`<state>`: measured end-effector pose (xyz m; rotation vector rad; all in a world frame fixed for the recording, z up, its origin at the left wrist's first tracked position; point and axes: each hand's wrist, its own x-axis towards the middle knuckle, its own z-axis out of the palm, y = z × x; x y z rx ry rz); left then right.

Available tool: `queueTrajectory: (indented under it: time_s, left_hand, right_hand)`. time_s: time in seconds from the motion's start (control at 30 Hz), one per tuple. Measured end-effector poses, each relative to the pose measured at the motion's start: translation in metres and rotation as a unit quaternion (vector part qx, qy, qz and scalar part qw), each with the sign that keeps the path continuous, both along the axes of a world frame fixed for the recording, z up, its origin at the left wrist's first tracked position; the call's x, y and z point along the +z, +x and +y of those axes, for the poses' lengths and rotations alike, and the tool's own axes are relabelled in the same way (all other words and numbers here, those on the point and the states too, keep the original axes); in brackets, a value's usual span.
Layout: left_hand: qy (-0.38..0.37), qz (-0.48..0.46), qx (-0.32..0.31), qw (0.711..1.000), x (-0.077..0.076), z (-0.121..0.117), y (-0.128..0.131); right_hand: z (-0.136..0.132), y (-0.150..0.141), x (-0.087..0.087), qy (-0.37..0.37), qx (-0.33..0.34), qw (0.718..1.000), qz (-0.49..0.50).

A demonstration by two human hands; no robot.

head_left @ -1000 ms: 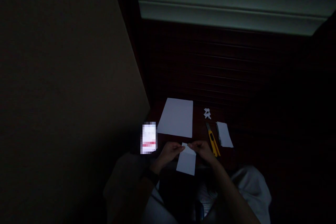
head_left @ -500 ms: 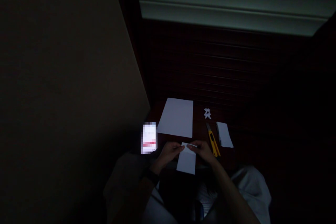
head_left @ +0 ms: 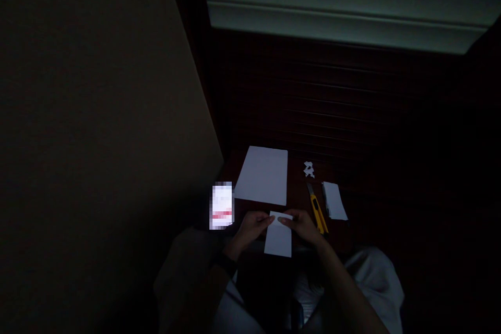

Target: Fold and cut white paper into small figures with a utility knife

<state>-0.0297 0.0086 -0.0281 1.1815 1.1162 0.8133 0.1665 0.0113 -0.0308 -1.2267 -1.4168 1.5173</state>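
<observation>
A narrow white sheet of paper (head_left: 278,241) is held at its far end between my two hands, its near end reaching past the table's front edge. My left hand (head_left: 255,225) pinches the sheet's left side, thumb on top. On the right side my right hand (head_left: 301,223) grips the same sheet, its thumb also lying on the paper. A crease runs across the sheet just below the thumbs. The fingers beneath the paper are hidden.
Beyond my hands lies a large white paper sheet (head_left: 264,175). To the right are a yellow utility knife (head_left: 318,213) with its blade out, a stack of white paper strips (head_left: 335,201) and small folded paper pieces (head_left: 309,169). A bright, blurred-out screen (head_left: 222,205) stands at left beside the wall.
The near end of the held sheet has risen very slightly. Both hands keep nearly the same place and grip.
</observation>
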Motion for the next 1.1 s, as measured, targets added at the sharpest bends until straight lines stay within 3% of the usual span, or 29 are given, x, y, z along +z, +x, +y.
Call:
queueTrajectory:
  time_s: [0.27, 0.73, 1.1]
  left_hand:
    - [0.016, 0.005, 0.009, 1.0, -0.005, -0.0001, 0.0002]
    - [0.016, 0.008, 0.009, 1.0, -0.0008, 0.0, 0.0008]
    - [0.032, 0.034, 0.007, 0.999, -0.0019, 0.0005, -0.0005]
  right_hand:
    - [-0.0017, 0.0012, -0.001, 0.0, 0.001, 1.0, 0.017]
    - [-0.0017, 0.0017, 0.002, -0.018, 0.011, 0.999, 0.047]
    - [0.0, 0.003, -0.0011, 0.022, 0.005, 1.0, 0.0]
